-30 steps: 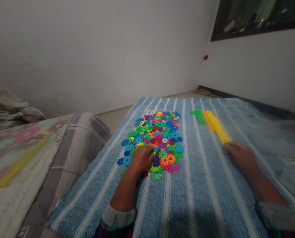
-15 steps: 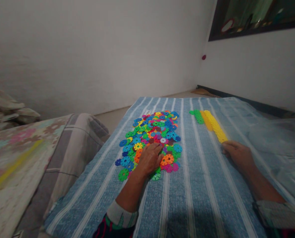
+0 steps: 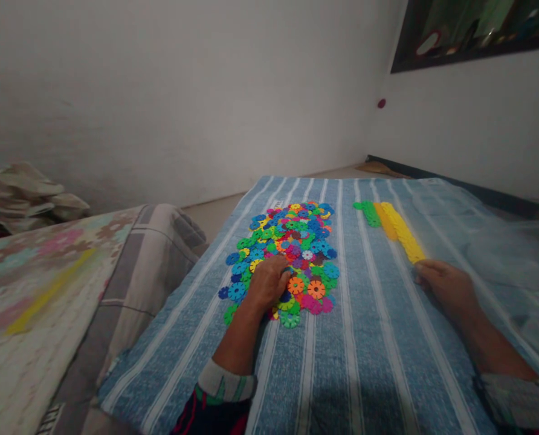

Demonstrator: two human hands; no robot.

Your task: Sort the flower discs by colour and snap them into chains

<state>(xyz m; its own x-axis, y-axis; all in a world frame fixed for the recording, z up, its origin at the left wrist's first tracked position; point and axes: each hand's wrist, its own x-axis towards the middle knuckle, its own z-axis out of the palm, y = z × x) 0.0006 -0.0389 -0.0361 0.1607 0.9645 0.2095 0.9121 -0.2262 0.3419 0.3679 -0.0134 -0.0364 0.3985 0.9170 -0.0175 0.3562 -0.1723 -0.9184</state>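
A pile of slotted, flower-shaped plastic discs (image 3: 296,254) in many colours lies on a blue striped cloth (image 3: 342,362). My left hand (image 3: 268,283) rests on the pile's near left part, with fingers curled and thumb drawn in. Its fingertips are partly hidden, so what they pinch does not show. To the right, overlapping discs form rows: a short green row (image 3: 370,214), an orange row (image 3: 386,222) and a longer yellow row (image 3: 403,232). At the near end of the yellow row, my right hand (image 3: 446,287) has its fingers pinched together on the last disc.
Clear plastic sheeting (image 3: 496,248) covers the cloth's right side. On the left stands a surface with a flowered cover (image 3: 61,254), a yellow strip (image 3: 52,293) showing on it, beside grey checked fabric (image 3: 161,241). A white wall (image 3: 206,90) rises behind.
My left hand has shifted left over the pile, its fingers more curled, uncovering an orange disc. My right hand stays at the yellow row's end. The whole view has swung slightly left.
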